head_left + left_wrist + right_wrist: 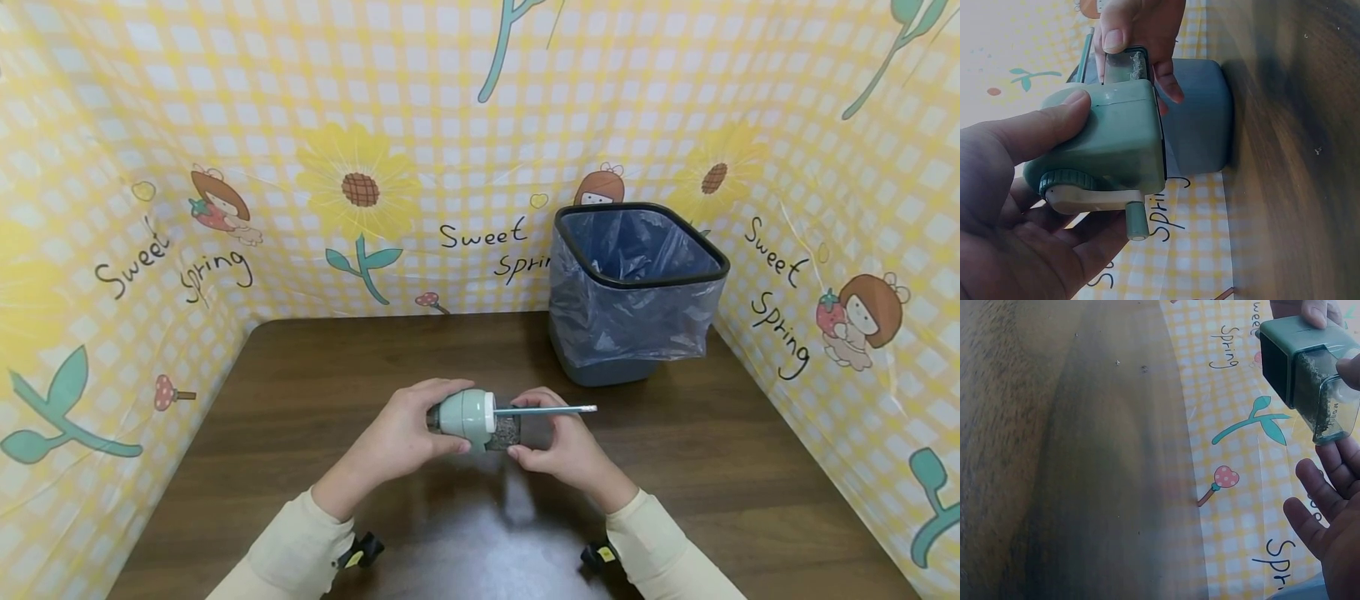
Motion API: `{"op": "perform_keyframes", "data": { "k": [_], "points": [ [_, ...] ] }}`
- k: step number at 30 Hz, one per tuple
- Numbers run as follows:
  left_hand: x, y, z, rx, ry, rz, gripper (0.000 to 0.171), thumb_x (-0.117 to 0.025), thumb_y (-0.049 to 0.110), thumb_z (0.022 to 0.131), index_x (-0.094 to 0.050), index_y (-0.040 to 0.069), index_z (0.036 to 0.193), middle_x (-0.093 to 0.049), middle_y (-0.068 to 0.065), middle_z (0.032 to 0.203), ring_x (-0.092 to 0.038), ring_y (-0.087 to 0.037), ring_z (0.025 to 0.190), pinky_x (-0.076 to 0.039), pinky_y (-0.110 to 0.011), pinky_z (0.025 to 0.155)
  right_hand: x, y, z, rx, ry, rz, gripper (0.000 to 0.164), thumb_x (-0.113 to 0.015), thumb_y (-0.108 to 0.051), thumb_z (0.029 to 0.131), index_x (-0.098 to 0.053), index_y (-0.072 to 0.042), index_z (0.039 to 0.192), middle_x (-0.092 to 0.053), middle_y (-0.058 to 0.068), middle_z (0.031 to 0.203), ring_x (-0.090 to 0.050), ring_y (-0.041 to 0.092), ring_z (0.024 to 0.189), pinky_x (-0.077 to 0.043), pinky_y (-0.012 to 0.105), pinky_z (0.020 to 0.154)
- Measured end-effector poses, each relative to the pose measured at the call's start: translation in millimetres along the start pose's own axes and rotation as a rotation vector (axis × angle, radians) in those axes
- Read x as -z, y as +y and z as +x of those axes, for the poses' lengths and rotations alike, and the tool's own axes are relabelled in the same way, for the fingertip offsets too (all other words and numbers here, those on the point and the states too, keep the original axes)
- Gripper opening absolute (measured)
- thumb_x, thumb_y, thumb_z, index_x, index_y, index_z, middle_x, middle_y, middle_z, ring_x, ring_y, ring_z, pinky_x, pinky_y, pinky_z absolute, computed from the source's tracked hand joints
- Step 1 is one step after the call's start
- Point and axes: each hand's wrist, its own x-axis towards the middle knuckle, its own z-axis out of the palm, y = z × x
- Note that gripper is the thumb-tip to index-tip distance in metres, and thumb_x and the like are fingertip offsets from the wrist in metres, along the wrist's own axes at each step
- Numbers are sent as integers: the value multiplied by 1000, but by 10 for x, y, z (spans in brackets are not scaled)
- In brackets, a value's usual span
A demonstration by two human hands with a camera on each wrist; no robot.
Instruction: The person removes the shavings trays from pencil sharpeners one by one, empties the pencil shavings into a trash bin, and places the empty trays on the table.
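Observation:
My left hand [396, 431] grips a green crank pencil sharpener [463, 415] above the table, thumb on its upper side. In the left wrist view its cream crank arm [1088, 199] with a green knob faces the camera. A light-blue pencil [547, 410] sticks out of the sharpener's front toward the right. My right hand [572, 450] pinches the clear shavings drawer [1329, 403] between thumb and fingers. That drawer stands partly out of the sharpener body and holds dark grey shavings. In the right wrist view some right-hand fingers extend below the drawer.
A blue-grey trash bin [600, 372] lined with a clear bag stands at the back right of the brown wooden table [337, 367]. Yellow checked cloth [465, 167] walls the table at back and sides. Small specks [1117, 362] lie on the tabletop.

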Motion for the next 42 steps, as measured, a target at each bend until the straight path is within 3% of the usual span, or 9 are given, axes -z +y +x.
{"op": "perform_keyframes", "data": {
  "k": [3,6,9,13,20,25,34,42],
  "points": [
    [1,-8,5,-6,0,0,78,-95,20,72,-61,28,141,-66,4,128,-62,-15,100,-53,-35,83,2,-2,1,-7,-1,0,58,-89,-10,77,-60,-19,126,-60,-6,125,-56,15,119,-44,52,107],
    [3,-14,7,-8,1,-1,78,-95,20,72,-61,28,142,-66,4,129,-62,-15,100,-53,-35,83,5,-4,1,-9,-1,-8,58,-89,-10,76,-60,-19,126,-60,-7,125,-56,15,119,-44,45,107],
    [8,-14,5,-6,1,-1,78,-96,19,71,-61,27,141,-65,3,130,-62,-16,100,-53,-35,83,11,1,-3,-5,1,-7,58,-89,-9,76,-60,-17,126,-60,-6,125,-56,15,119,-44,46,107],
    [17,-11,2,-5,0,0,78,-95,18,72,-61,27,141,-65,3,130,-62,-15,100,-53,-35,83,13,11,-5,5,4,-1,57,-89,-9,76,-61,-15,125,-60,-5,124,-56,16,118,-43,55,106],
    [52,-11,-9,2,-1,11,78,-95,18,72,-61,28,141,-65,4,130,-62,-16,100,-52,-35,84,14,2,-1,9,7,-13,56,-89,-9,76,-61,-18,124,-60,-6,123,-57,15,117,-45,52,105],
    [76,-21,2,-3,10,26,79,-96,20,71,-61,27,142,-65,4,132,-62,-17,103,-53,-36,86,21,9,5,31,9,-23,52,-90,-10,75,-65,-12,120,-61,-6,122,-57,16,117,-44,51,106],
    [95,-38,6,1,25,33,78,-95,21,73,-60,27,142,-64,3,134,-63,-18,104,-54,-37,85,18,11,9,115,26,-83,55,-89,-11,74,-63,-13,123,-64,4,121,-60,25,114,-48,43,101],
    [98,-69,17,12,37,27,76,-94,25,74,-60,27,142,-64,2,135,-63,-19,105,-54,-38,86,5,-2,-45,62,33,-126,56,-89,-12,74,-64,-10,124,-64,1,122,-59,28,117,-47,50,102]
  ]
}}
